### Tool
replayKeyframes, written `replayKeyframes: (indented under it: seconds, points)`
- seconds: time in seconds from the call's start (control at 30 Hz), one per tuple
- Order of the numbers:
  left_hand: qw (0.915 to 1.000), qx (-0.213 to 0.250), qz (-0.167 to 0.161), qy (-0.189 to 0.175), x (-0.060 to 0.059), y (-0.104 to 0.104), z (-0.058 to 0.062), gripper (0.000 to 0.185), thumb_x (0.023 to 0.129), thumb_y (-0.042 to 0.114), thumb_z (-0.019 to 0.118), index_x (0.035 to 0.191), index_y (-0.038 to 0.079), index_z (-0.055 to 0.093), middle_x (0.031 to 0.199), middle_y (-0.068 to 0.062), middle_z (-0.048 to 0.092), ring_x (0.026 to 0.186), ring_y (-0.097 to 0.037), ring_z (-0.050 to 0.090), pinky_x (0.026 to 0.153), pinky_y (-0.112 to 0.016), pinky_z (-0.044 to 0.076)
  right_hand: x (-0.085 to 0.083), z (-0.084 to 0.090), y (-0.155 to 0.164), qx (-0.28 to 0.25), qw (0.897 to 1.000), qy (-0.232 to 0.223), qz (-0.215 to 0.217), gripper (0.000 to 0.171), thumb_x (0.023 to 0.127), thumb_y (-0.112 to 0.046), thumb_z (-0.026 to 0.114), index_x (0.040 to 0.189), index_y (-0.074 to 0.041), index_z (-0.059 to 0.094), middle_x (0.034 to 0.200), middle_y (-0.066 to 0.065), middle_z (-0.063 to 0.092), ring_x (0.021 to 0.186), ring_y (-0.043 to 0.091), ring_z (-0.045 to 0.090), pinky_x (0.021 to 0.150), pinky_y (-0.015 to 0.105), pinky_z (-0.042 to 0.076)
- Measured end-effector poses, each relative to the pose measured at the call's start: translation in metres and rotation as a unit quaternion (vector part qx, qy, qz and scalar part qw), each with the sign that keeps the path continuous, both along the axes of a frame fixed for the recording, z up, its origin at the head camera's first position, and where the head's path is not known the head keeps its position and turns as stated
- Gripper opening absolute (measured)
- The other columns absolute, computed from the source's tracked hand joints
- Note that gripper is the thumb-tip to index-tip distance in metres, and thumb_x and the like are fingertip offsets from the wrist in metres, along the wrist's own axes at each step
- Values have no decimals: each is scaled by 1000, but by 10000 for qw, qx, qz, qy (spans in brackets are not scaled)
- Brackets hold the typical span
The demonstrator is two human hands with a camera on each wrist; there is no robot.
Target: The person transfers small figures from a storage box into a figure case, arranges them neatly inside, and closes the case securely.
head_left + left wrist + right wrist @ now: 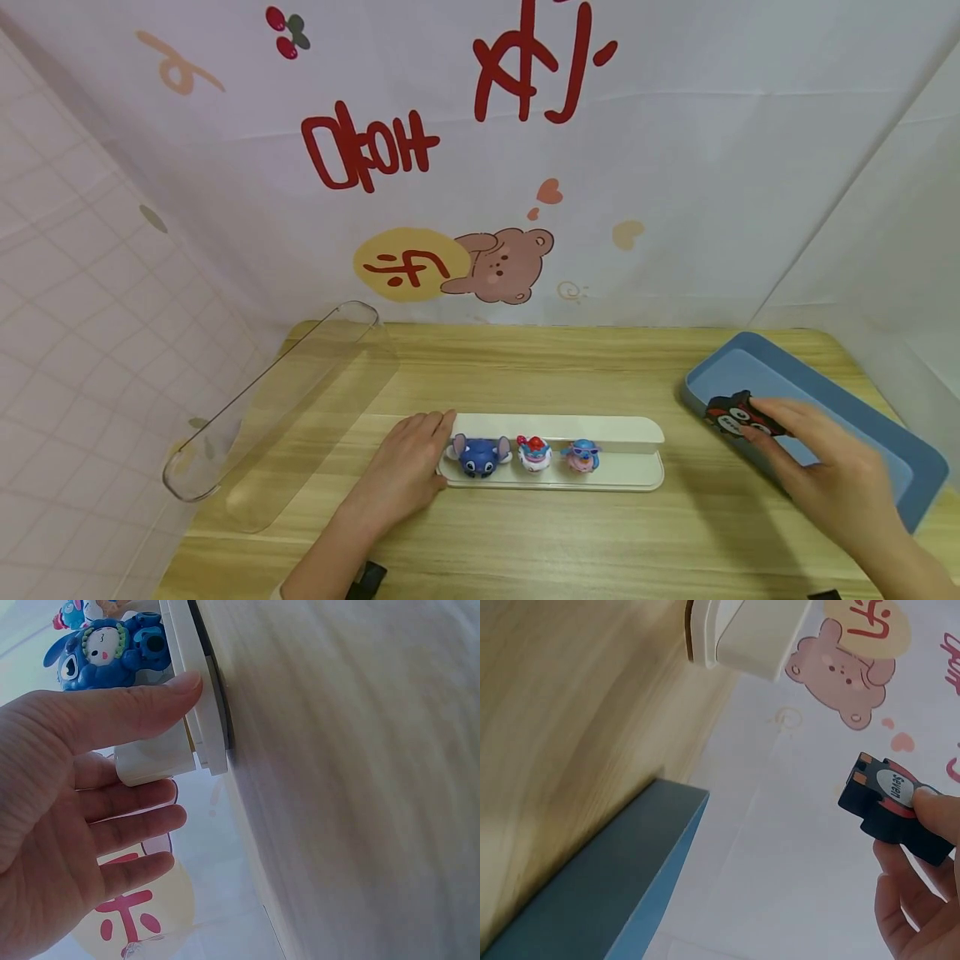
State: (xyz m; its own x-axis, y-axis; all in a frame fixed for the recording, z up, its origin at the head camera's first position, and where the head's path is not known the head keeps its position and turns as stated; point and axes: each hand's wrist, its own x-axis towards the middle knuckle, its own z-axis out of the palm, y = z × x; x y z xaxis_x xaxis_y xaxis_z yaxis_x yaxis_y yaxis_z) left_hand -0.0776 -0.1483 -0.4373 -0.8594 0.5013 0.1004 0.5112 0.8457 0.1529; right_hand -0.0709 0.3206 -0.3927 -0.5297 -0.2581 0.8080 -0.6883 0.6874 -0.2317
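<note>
My left hand grips the left end of a white stepped display stand, thumb at the front edge and fingers behind. Three small figurines stand in a row on its lower step: a dark blue big-eared one, a white one with a red top and a blue one with glasses. Between thumb and fingers, my right hand pinches a flat black-and-red cartoon figure, raised above the left side of a blue tray. In the right wrist view, the figure bears a white oval with lettering.
A clear plastic cover lies at the left of the wooden table, near the side wall. Behind the table hangs a white printed backdrop with a bear and red lettering. The tray stands at the right, angled.
</note>
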Motion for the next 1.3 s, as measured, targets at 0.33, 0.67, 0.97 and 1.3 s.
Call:
replayKeyframes:
  seconds: [0.33, 0.67, 0.97, 1.3]
  points:
    - [10000, 62, 7, -9, 1, 0, 1, 90, 71, 15, 98, 146, -7, 53, 133, -18, 63, 123, -34, 60, 109, -52, 48, -2, -5, -17, -33, 9992, -41, 400, 57, 104, -48, 62, 106, 6, 78, 98, 14, 76, 112, -11, 61, 91, 1, 43]
    - [10000, 86, 24, -33, 0, 0, -1, 91, 71, 16, 98, 146, -6, 53, 134, -18, 63, 124, -34, 60, 109, -52, 48, -4, -12, -28, 7, 9980, -87, 618, 53, 104, -47, 62, 105, 4, 79, 97, 13, 77, 110, -8, 62, 94, 4, 44]
    - [10000, 94, 6, 26, 0, -1, -1, 91, 70, 16, 99, 146, -7, 54, 132, -18, 63, 123, -34, 60, 109, -51, 48, -8, -23, -38, 42, 9960, -74, 892, 49, 104, -44, 63, 106, 1, 80, 99, 11, 77, 107, -3, 65, 97, 6, 44]
    - [9999, 107, 32, -7, 0, -1, -1, 91, 70, 16, 99, 146, -7, 54, 134, -18, 63, 124, -34, 60, 110, -51, 48, -8, -30, -48, 48, 9920, -312, 1222, 46, 104, -44, 63, 108, -1, 80, 99, 8, 77, 101, 3, 67, 95, 8, 46]
